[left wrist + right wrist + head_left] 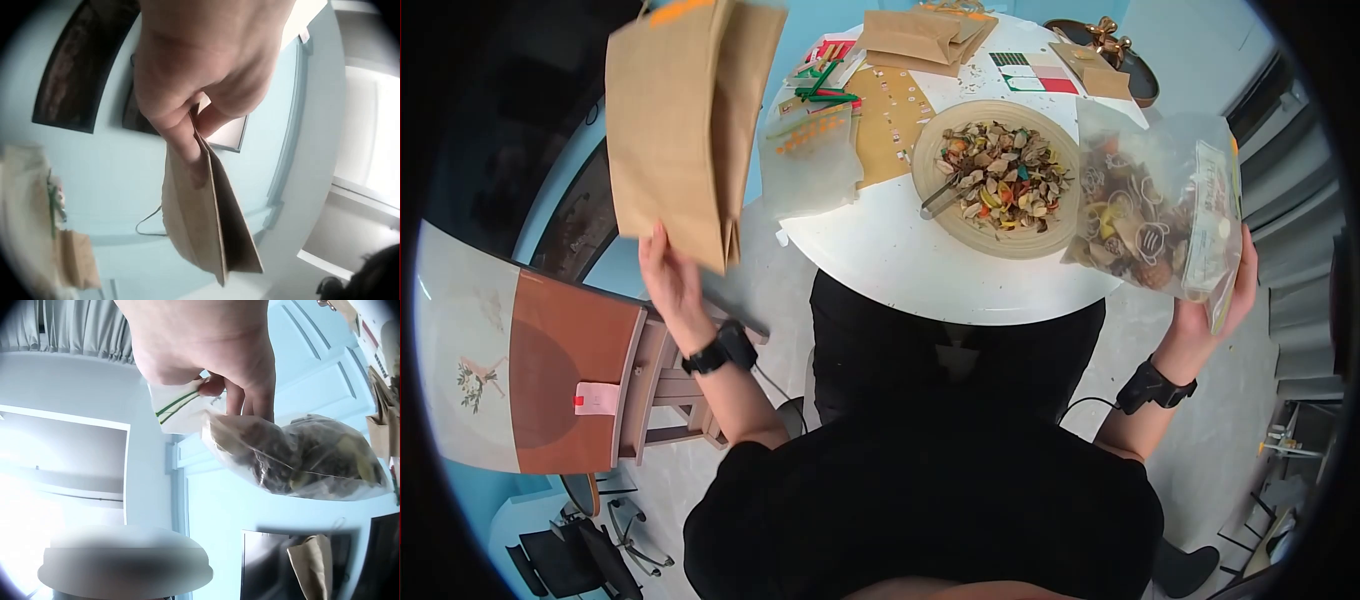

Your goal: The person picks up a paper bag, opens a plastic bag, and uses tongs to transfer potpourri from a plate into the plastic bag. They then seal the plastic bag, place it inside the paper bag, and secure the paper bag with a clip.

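Note:
My left hand [672, 285] pinches one end of a folded brown paper bag [665, 130], raised off to the left of the table. In the left wrist view the bag's side fold [234, 219] gapes below the fingers. On the right, my right hand [1218, 295] grips the edge of a clear zip bag [1125, 215] filled with dried potpourri. The right wrist view shows the bag's filled part [300, 459] hanging past the fingers, with a green zip strip [178, 407] near the hand. Between the hands, a round beige plate [1045, 240] holds loose potpourri [1005, 170].
A metal utensil handle [938, 203] leans on the plate's left rim. On the white table [880, 255] lie a frosted pouch [810, 165], a sticker-dotted kraft sheet [890, 110], green and red pens [828, 95], more paper bags [910, 40] and coloured cards [1035, 75]. A dark tray [1142, 80] stands behind.

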Available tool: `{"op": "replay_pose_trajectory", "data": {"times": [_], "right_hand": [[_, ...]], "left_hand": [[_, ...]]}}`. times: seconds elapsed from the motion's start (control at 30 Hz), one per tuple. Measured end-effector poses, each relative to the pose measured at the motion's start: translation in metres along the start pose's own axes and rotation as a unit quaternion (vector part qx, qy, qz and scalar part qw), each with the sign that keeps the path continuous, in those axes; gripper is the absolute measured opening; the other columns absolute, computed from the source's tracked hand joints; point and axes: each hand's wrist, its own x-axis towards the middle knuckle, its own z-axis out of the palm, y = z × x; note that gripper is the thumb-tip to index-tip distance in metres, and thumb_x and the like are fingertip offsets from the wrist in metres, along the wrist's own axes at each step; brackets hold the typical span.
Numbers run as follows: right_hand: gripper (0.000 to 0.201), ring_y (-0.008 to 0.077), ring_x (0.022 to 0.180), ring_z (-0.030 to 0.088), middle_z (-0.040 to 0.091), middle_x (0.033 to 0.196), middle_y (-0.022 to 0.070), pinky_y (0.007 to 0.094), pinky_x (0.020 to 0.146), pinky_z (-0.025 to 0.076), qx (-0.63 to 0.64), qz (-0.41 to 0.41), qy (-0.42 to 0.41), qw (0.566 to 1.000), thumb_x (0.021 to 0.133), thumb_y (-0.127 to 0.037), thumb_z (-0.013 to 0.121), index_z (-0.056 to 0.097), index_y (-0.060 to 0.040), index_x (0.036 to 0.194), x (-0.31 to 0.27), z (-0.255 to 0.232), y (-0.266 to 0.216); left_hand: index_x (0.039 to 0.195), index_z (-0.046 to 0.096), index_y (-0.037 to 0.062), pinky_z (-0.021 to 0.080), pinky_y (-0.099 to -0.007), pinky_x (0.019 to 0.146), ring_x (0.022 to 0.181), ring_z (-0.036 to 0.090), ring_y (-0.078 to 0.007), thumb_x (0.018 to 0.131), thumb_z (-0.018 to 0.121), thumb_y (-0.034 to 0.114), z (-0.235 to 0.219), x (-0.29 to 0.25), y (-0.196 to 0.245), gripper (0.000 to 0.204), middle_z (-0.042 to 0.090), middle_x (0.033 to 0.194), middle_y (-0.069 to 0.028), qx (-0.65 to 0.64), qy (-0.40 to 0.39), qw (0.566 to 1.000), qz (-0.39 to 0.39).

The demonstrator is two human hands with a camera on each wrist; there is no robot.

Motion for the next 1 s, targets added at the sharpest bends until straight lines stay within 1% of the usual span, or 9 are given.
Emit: {"op": "replay_pose_trajectory", "data": {"times": [0.23, 0.3, 0.37, 0.43, 0.53, 0.6, 0.67, 0.87, 1.0], "right_hand": [[0.042, 0.0302, 0.12, 0.066, 0.065, 0.135, 0.0193, 0.0458, 0.103, 0.054, -0.031, 0.002, 0.057, 0.998, 0.106, -0.022, 0.05, 0.057, 0.0047, 0.137, -0.018, -0.026, -0.014], [0.04, 0.0281, 0.116, 0.068, 0.068, 0.129, 0.0172, 0.0443, 0.1, 0.056, -0.073, -0.009, 0.147, 0.986, 0.106, -0.024, 0.051, 0.059, 0.0031, 0.134, -0.022, -0.03, -0.013], [0.039, 0.025, 0.114, 0.069, 0.069, 0.124, 0.0152, 0.0413, 0.098, 0.056, -0.122, -0.016, 0.216, 0.969, 0.105, -0.026, 0.052, 0.061, 0.0011, 0.132, -0.024, -0.035, -0.011], [0.039, 0.0243, 0.114, 0.068, 0.07, 0.123, 0.0148, 0.0402, 0.1, 0.055, -0.241, -0.079, 0.237, 0.938, 0.105, -0.027, 0.053, 0.061, 0.0003, 0.132, -0.034, -0.056, -0.005], [0.039, 0.0239, 0.113, 0.068, 0.07, 0.121, 0.0139, 0.0391, 0.1, 0.054, -0.311, -0.099, 0.278, 0.903, 0.105, -0.029, 0.053, 0.062, -0.0009, 0.13, -0.039, -0.066, -0.009], [0.038, 0.0249, 0.109, 0.069, 0.07, 0.12, 0.0139, 0.04, 0.096, 0.056, -0.265, -0.062, 0.3, 0.914, 0.105, -0.028, 0.053, 0.063, -0.0009, 0.129, -0.034, -0.067, -0.011], [0.037, 0.0267, 0.104, 0.071, 0.071, 0.119, 0.0145, 0.0425, 0.089, 0.059, -0.159, 0.0, 0.313, 0.936, 0.105, -0.028, 0.052, 0.064, -0.0002, 0.126, -0.027, -0.06, -0.018], [0.035, 0.0244, 0.107, 0.069, 0.071, 0.12, 0.0119, 0.0397, 0.092, 0.055, -0.148, 0.032, 0.302, 0.941, 0.105, -0.026, 0.052, 0.064, -0.002, 0.127, -0.019, -0.066, -0.009], [0.036, 0.0259, 0.106, 0.071, 0.071, 0.12, 0.0139, 0.0419, 0.091, 0.058, -0.128, 0.038, 0.31, 0.941, 0.104, -0.027, 0.053, 0.064, -0.0002, 0.126, -0.016, -0.069, 0.0]], "left_hand": [[0.138, 0.05, -0.0042, 0.052, -0.0492, 0.107, 0.123, 0.062, -0.035, 0.106, 0.054, 0.01, 0.182, 0.198, -0.108, 0.035, 0.06, 0.138, -0.0168, -0.066, -0.13, 0.987, -0.068], [0.137, 0.049, -0.002, 0.056, -0.0491, 0.102, 0.117, 0.066, -0.0355, 0.106, 0.053, 0.013, 0.229, 0.255, -0.159, 0.034, 0.061, 0.133, -0.0165, -0.029, -0.138, 0.982, -0.122], [0.135, 0.049, 0.0006, 0.062, -0.046, 0.093, 0.106, 0.07, -0.0339, 0.106, 0.053, 0.015, 0.267, 0.29, -0.217, 0.032, 0.062, 0.128, -0.0158, 0.018, -0.189, 0.976, -0.108], [0.135, 0.049, 0.0021, 0.064, -0.0431, 0.087, 0.1, 0.072, -0.0319, 0.106, 0.052, 0.016, 0.296, 0.288, -0.265, 0.032, 0.063, 0.126, -0.0158, 0.083, -0.165, 0.97, -0.16], [0.134, 0.05, 0.002, 0.066, -0.0391, 0.079, 0.096, 0.074, -0.0296, 0.105, 0.051, 0.017, 0.29, 0.288, -0.326, 0.033, 0.064, 0.124, -0.0161, 0.145, -0.137, 0.954, -0.224], [0.134, 0.05, 0.002, 0.066, -0.0379, 0.079, 0.096, 0.074, -0.0282, 0.106, 0.049, 0.019, 0.271, 0.289, -0.347, 0.033, 0.066, 0.122, -0.0155, 0.163, -0.128, 0.942, -0.265], [0.135, 0.049, 0.0028, 0.065, -0.0378, 0.083, 0.098, 0.073, -0.0266, 0.107, 0.046, 0.023, 0.249, 0.286, -0.352, 0.035, 0.067, 0.119, -0.014, 0.169, -0.125, 0.927, -0.31], [0.133, 0.051, 0.0004, 0.065, -0.0364, 0.08, 0.096, 0.074, -0.0259, 0.104, 0.044, 0.019, 0.219, 0.252, -0.334, 0.035, 0.068, 0.117, -0.015, 0.306, -0.074, 0.899, -0.305], [0.131, 0.051, 0.0003, 0.064, -0.036, 0.068, 0.086, 0.075, -0.0259, 0.102, 0.045, 0.017, 0.207, 0.224, -0.341, 0.034, 0.071, 0.112, -0.0164, 0.322, -0.064, 0.902, -0.282]]}}
